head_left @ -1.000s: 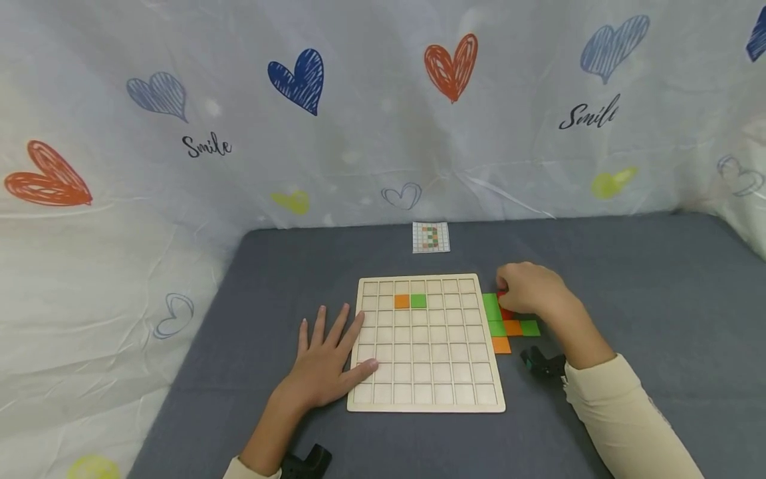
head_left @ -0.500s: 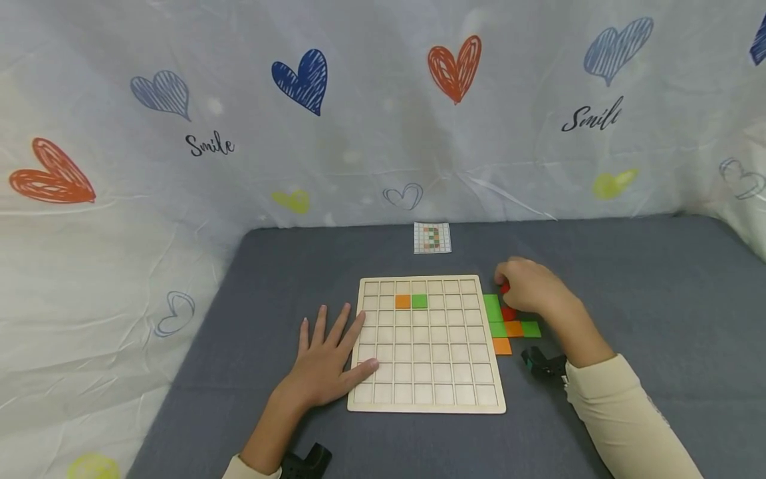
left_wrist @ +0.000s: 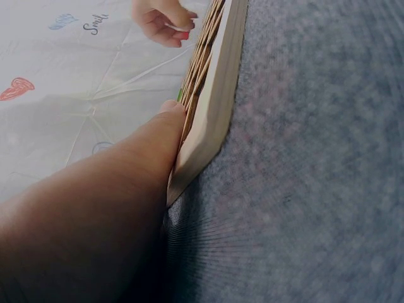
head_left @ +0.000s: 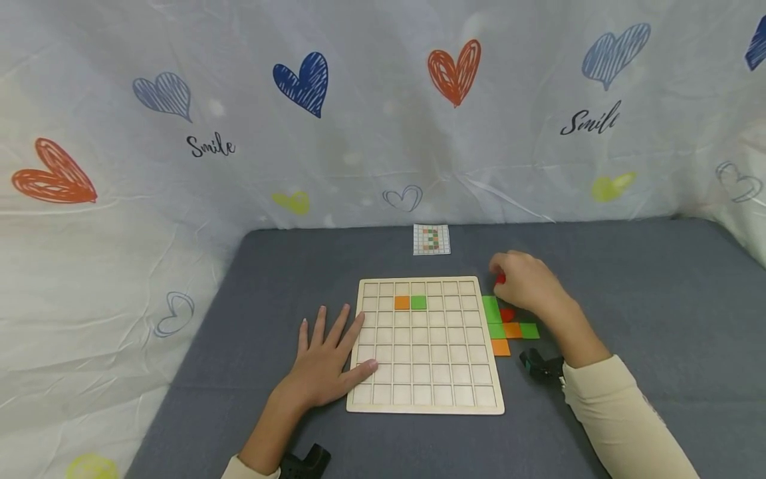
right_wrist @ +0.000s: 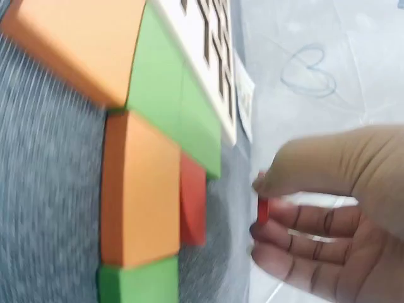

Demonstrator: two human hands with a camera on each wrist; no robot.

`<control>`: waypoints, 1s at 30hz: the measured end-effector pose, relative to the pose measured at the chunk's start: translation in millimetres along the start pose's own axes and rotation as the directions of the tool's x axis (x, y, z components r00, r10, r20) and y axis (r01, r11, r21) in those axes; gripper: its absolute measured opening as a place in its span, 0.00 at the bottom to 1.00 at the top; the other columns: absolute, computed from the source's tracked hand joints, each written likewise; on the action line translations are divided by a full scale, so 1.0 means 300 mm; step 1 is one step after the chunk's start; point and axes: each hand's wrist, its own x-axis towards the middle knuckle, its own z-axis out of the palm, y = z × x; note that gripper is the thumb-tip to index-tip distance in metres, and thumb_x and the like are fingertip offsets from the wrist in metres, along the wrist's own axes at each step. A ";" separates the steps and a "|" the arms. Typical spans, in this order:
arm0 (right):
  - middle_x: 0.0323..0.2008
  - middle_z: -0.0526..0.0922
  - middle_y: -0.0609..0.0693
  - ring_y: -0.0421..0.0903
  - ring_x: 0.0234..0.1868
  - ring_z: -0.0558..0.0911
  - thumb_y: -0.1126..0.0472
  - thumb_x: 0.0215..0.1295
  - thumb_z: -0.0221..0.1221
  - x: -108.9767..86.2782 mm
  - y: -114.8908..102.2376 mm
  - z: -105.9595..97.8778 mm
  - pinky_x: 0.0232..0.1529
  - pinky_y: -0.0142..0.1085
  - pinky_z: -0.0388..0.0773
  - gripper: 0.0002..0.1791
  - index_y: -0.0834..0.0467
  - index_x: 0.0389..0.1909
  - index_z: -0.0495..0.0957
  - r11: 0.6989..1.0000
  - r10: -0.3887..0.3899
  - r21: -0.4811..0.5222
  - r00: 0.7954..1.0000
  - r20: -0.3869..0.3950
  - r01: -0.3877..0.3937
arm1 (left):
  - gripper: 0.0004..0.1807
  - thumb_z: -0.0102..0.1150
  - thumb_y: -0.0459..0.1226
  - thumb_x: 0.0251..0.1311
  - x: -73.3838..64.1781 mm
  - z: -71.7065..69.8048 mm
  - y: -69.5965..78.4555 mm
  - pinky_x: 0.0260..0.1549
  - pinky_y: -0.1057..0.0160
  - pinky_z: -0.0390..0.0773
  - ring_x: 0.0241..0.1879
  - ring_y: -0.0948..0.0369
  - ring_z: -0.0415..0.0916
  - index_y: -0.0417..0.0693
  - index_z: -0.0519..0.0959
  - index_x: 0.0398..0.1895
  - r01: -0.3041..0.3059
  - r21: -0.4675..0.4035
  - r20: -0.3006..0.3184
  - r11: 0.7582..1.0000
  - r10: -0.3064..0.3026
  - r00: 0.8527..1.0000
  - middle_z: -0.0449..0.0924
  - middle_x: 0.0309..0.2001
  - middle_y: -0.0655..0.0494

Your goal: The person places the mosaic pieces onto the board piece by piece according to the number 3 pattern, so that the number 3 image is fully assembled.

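A wooden grid board [head_left: 427, 379] lies on the table, with an orange tile [head_left: 402, 303] and a green tile [head_left: 418, 303] side by side in its second row. My left hand [head_left: 323, 369] rests with spread fingers on the board's left edge, the thumb over the frame. Beyond the board's upper right corner, my right hand [head_left: 529, 283] pinches a red tile [right_wrist: 262, 205] between thumb and fingers, raised off the table. Below that hand, another red tile [right_wrist: 193, 202] lies beside green tiles [right_wrist: 158, 76] and orange tiles [right_wrist: 142, 196] along the board's right side.
A small printed card [head_left: 431, 239] with a coloured grid pattern lies behind the board near the table's back edge. A white curtain [head_left: 359, 133] printed with hearts hangs behind the grey tablecloth [head_left: 299, 273]. Each wrist wears a black camera [head_left: 541, 364].
My right hand has lifted the red tile off the pile and moved slightly up and left with it. Another red tile now shows beneath. My left hand has stayed put.
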 end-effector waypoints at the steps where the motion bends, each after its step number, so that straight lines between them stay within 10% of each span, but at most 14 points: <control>1: 0.39 0.81 0.60 0.55 0.36 0.77 0.73 0.55 0.58 0.000 -0.008 0.002 0.39 0.52 0.77 0.14 0.67 0.43 0.82 1.000 -0.016 0.011 1.000 -0.009 0.016 | 0.48 0.37 0.72 0.65 -0.001 0.000 0.000 0.67 0.33 0.24 0.77 0.42 0.23 0.63 0.45 0.82 -0.001 0.000 -0.001 1.000 0.001 1.000 0.36 0.81 0.53; 20: 0.36 0.79 0.51 0.45 0.32 0.74 0.75 0.57 0.62 0.002 -0.165 0.117 0.33 0.37 0.74 0.11 0.63 0.39 0.86 0.945 -0.307 0.109 0.951 -0.037 0.309 | 0.46 0.45 0.67 0.68 -0.002 -0.016 0.013 0.65 0.29 0.28 0.76 0.36 0.28 0.56 0.50 0.82 -0.031 -0.016 -0.022 0.999 0.031 0.999 0.42 0.80 0.45; 30: 0.32 0.78 0.48 0.43 0.30 0.72 0.76 0.58 0.62 0.003 -0.161 0.135 0.32 0.37 0.72 0.10 0.59 0.34 0.86 0.926 -0.338 0.165 0.940 -0.037 0.339 | 0.47 0.43 0.69 0.67 -0.003 -0.015 0.012 0.66 0.30 0.28 0.76 0.37 0.27 0.58 0.49 0.82 -0.014 -0.002 -0.003 1.000 0.014 1.000 0.40 0.80 0.47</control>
